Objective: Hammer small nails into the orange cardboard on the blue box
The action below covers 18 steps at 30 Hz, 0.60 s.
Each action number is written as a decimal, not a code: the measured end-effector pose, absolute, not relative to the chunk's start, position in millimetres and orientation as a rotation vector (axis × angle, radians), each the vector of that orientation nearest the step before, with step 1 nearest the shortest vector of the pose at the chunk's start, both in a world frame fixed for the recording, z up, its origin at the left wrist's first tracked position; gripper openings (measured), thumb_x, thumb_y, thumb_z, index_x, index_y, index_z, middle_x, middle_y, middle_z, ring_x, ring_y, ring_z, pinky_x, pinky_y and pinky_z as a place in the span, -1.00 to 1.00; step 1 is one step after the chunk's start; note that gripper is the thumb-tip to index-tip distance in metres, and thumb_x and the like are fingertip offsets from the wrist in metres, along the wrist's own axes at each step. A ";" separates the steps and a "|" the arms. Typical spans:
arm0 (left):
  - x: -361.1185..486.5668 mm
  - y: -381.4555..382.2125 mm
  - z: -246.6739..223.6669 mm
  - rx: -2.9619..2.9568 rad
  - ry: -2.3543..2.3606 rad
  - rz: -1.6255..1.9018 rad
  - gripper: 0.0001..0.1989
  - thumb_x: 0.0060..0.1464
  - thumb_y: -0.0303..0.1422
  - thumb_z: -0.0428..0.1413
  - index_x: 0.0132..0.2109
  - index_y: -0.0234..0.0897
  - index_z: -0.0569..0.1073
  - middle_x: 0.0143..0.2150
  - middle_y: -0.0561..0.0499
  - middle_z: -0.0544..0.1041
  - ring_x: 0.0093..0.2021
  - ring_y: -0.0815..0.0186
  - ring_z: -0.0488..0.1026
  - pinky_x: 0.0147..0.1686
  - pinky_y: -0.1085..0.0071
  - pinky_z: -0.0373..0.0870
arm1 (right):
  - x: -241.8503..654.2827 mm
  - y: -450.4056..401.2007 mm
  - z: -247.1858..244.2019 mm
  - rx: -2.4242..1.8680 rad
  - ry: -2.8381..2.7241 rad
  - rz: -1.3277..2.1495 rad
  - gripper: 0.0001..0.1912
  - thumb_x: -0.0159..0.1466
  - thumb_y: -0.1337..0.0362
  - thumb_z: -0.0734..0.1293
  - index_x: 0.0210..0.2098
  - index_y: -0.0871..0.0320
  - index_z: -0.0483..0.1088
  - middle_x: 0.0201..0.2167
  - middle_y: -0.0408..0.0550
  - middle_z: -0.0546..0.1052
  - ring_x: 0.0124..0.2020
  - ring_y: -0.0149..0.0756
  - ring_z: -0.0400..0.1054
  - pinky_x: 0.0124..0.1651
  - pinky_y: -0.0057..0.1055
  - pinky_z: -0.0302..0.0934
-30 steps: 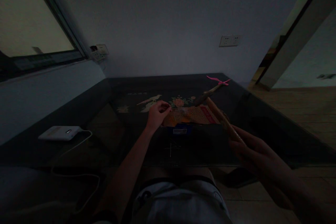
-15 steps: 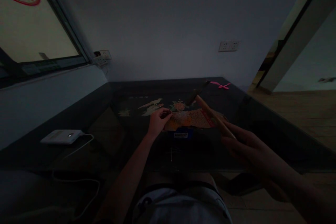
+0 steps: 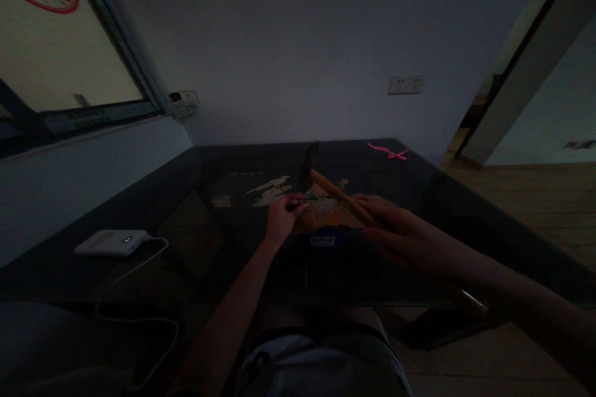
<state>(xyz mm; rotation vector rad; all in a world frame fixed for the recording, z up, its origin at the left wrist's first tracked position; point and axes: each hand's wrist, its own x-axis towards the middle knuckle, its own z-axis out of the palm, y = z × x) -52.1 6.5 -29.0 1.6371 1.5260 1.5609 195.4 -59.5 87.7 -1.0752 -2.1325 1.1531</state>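
Clasping a hammer [image 3: 342, 195]: right hand [image 3: 398, 226]; curled at nine o'clock on the orange piece [image 3: 322, 215]: left hand [image 3: 281, 218], its hold unclear

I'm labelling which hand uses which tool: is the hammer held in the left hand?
No, the right hand grips the hammer by its wooden handle.

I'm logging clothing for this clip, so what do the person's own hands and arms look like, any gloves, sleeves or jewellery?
The left hand and right hand are bare, without gloves. The left forearm and right forearm look uncovered, with no sleeve on them. I see no watch, bracelet or ring, but it's too dark to rule out something small.
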 end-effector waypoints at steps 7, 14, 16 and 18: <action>-51.9 5.5 -29.9 1.647 1.551 1.545 -0.82 -0.11 -0.39 0.20 -0.27 -0.30 0.49 -0.36 0.00 0.57 -0.34 0.30 0.51 -0.27 0.40 0.41 | 192.8 -63.4 85.6 -1.179 -2.132 1.233 -0.41 0.20 0.25 0.23 0.23 0.09 0.13 -0.37 -0.11 0.47 -0.68 -0.53 0.17 -0.71 -0.60 0.07; -50.3 2.0 -25.1 1.633 1.565 1.528 -0.80 -0.11 -0.41 0.20 -0.25 -0.31 0.49 -0.34 -0.02 0.57 -0.30 0.29 0.51 -0.25 0.39 0.41 | 191.4 -61.6 77.7 -1.212 -2.100 1.319 -0.43 0.19 0.23 0.23 0.20 0.10 0.18 -0.59 -0.21 0.38 -0.70 -0.49 0.17 -0.68 -0.58 0.11; -51.1 2.2 -25.4 1.625 1.536 1.513 -0.77 -0.11 -0.42 0.20 -0.22 -0.32 0.48 -0.32 -0.04 0.57 -0.29 0.28 0.51 -0.26 0.39 0.41 | 190.9 -60.7 76.7 -1.232 -2.082 1.356 -0.46 0.20 0.23 0.23 0.18 0.10 0.19 -0.62 -0.23 0.34 -0.72 -0.51 0.13 -0.72 -0.61 0.05; -51.9 3.0 -26.6 1.635 1.533 1.518 -0.76 -0.11 -0.41 0.20 -0.21 -0.33 0.47 -0.33 -0.03 0.57 -0.29 0.28 0.51 -0.25 0.38 0.41 | 191.4 -60.7 79.5 -1.205 -2.048 1.320 -0.47 0.18 0.23 0.25 0.16 0.08 0.23 -0.57 -0.20 0.37 -0.70 -0.51 0.15 -0.73 -0.61 0.04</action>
